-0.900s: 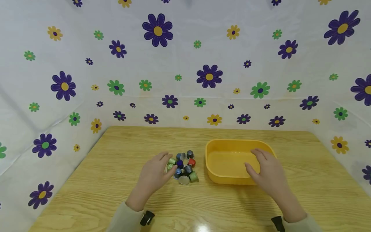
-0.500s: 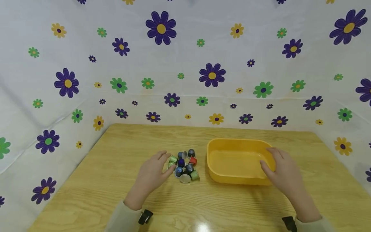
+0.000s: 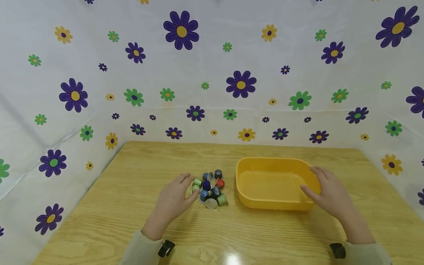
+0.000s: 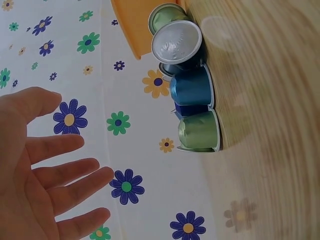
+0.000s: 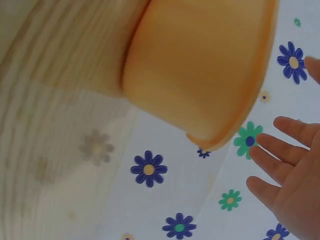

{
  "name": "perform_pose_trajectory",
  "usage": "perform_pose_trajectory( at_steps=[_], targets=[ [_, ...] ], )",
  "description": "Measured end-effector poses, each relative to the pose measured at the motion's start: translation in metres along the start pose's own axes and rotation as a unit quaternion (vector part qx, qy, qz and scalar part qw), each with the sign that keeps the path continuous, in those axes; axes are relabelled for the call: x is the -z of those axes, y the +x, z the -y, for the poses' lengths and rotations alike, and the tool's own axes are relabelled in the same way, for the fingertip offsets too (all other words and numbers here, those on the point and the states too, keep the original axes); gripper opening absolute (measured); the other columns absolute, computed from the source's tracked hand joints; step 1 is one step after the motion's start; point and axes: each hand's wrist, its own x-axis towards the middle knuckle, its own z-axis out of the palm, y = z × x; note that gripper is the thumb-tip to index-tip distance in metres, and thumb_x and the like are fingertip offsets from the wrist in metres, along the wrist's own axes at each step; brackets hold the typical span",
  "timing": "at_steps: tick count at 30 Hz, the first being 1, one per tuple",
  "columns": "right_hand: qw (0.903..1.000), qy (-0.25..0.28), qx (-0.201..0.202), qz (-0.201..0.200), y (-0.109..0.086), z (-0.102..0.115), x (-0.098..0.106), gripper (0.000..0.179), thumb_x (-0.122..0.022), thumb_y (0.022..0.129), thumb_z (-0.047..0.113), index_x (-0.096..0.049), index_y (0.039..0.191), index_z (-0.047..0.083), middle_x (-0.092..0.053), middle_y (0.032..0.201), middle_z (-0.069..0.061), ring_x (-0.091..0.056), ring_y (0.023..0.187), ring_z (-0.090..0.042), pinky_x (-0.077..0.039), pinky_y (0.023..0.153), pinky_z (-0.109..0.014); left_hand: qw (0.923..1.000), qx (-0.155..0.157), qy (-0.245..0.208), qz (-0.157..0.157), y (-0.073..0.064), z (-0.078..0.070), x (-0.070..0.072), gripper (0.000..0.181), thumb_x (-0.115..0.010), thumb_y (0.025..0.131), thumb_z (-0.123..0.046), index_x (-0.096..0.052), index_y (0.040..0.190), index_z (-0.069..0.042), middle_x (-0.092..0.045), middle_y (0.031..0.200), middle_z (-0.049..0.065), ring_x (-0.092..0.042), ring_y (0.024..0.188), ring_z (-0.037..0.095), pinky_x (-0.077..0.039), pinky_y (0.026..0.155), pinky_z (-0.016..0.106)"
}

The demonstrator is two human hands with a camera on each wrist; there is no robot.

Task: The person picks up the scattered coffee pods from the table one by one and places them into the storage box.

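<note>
Left grip and right grip: fingers loosely spread
Capsules (mixed colours) lie just right of the former, a yellow tub left of the latter.

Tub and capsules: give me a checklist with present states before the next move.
1. Left hand free: ok, fingers spread, holding nothing.
2. Right hand free: ok, open near the tub's right end.
3. Tub upright: ok, its opening faces up.
4. Capsules gathered: ok, one cluster on the table, left of the tub.
5. Capsules all standing: not ok, some lie tipped.
6. Exact capsule count: cannot tell, they overlap.
</note>
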Motion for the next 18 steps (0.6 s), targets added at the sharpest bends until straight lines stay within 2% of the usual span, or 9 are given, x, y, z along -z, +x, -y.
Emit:
perform_pose_trajectory(
  at_steps=[9, 18],
  targets=[
    [0.9957, 0.018, -0.046, 0.078, -0.003, -0.014, -0.003, 0.076, -0.046, 0.070, 0.050, -0.027, 0.118, -0.006, -0.023, 0.119, -0.025, -0.024, 0.102, -0.040, -0.021, 0.078, -0.053, 0.9995, 0.017, -0.012, 0.024, -0.001, -0.002, -0.002, 0.043, -0.048, 0.074, -0.036, -0.049, 0.107, -0.008, -0.046, 0.107, 0.008, -0.049, 0.085, 0.017, -0.042, 0.062, 0.030],
    [0.9913, 0.028, -0.059, 0.114, -0.002, -0.019, -0.008, 0.082, -0.045, 0.069, 0.052, -0.020, 0.121, -0.006, -0.018, 0.122, -0.026, -0.020, 0.104, -0.042, -0.018, 0.079, -0.054, 0.9999, 0.007, -0.005, 0.014, 0.000, 0.002, -0.002, 0.043, -0.050, 0.073, -0.036, -0.048, 0.107, -0.009, -0.046, 0.105, 0.005, -0.050, 0.082, 0.014, -0.042, 0.060, 0.027]
  ],
)
